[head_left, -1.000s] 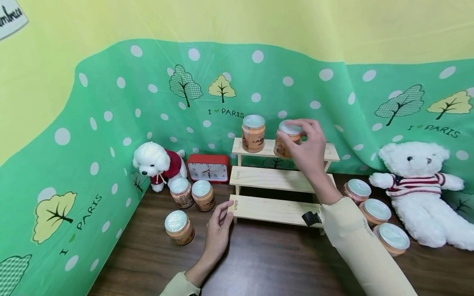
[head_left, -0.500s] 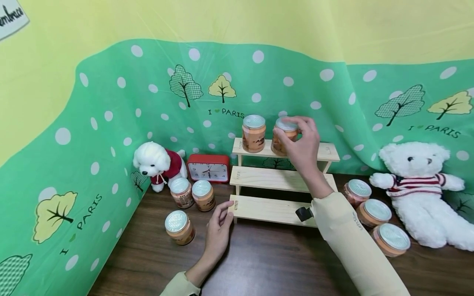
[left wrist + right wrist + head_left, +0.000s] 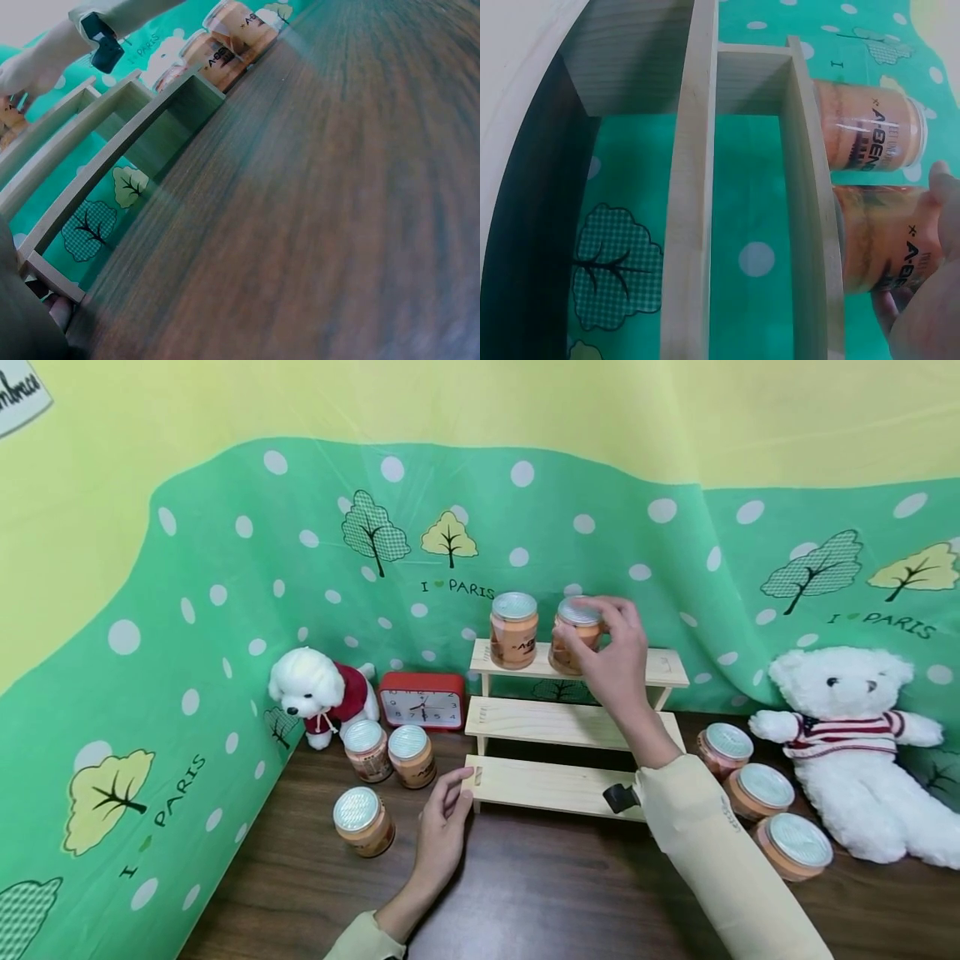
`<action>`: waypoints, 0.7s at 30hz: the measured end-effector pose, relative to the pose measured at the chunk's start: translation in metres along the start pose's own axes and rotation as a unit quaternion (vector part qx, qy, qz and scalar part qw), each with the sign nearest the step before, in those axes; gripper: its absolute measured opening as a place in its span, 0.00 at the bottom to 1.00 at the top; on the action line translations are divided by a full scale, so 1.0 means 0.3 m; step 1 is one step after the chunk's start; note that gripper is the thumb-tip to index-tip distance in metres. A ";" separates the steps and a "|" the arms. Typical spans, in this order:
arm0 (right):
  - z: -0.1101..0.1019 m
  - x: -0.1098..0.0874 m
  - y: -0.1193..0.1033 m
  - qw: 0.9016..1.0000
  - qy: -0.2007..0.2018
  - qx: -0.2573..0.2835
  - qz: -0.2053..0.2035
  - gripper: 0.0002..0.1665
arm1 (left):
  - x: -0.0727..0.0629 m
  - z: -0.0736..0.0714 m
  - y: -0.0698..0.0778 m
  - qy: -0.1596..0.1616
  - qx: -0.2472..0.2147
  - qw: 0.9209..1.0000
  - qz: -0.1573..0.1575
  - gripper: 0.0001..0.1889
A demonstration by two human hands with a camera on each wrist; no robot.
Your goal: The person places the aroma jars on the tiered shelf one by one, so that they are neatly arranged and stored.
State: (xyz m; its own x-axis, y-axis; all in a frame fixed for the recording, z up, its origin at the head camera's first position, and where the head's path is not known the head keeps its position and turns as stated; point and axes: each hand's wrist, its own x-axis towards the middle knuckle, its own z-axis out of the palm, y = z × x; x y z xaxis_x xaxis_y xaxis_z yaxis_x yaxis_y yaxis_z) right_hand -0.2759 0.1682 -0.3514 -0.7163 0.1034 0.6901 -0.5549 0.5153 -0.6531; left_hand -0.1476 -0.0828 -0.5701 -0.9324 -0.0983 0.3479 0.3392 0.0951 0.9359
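Before green cloth [image 3: 637, 531], the raised right hand [image 3: 617, 653] pinches a jar [image 3: 588, 632]; the left hand [image 3: 442, 822] grips a wooden rack [image 3: 551, 785].

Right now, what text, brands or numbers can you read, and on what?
"I PARIS", green heart between: cloth
"A-B", rest covered: gripped jar in right hand
"A-BEN", last letter unclear: neighbouring jar
"mbrace", cut off: white sign
"9", "8", "7", "5", "4", "3": red clock, rest unclear
Too small or blurred: sleeve print, small jar print
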 end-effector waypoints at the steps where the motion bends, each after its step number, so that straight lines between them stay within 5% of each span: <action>1: -0.001 -0.001 -0.003 1.000 -0.002 -0.002 0.001 0.26 | -0.001 0.000 0.001 0.001 0.005 1.000 0.008 0.15; 8: -0.025 -0.023 -0.009 1.000 -0.001 -0.017 0.009 0.39 | 0.002 -0.004 -0.019 -0.002 -0.018 0.999 -0.051 0.14; 21: -0.110 -0.089 -0.040 0.999 0.025 -0.021 -0.008 0.41 | 0.003 -0.007 -0.002 -0.005 -0.020 0.997 -0.074 0.14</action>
State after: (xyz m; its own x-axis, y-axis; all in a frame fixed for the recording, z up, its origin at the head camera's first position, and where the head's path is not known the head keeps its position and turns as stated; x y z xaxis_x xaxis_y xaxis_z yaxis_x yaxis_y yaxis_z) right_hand -0.2362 0.1873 -0.3517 -0.6846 0.1363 0.7161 -0.5473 0.5528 -0.6284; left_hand -0.1484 -0.0851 -0.5704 -0.9737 -0.0987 0.2054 0.2024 0.0401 0.9785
